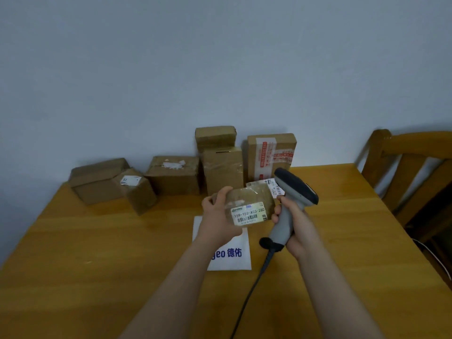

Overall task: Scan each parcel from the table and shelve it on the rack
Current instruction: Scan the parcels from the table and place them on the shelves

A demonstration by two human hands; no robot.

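Two hands: left hand (pixel 218 214) grips parcel (pixel 249 206), right hand (pixel 291 216) grips scanner (pixel 292 199).

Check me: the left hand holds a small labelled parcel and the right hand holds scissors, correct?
Not scissors: in the head view the right hand grips a grey corded barcode scanner. The left hand does hold the small labelled parcel.
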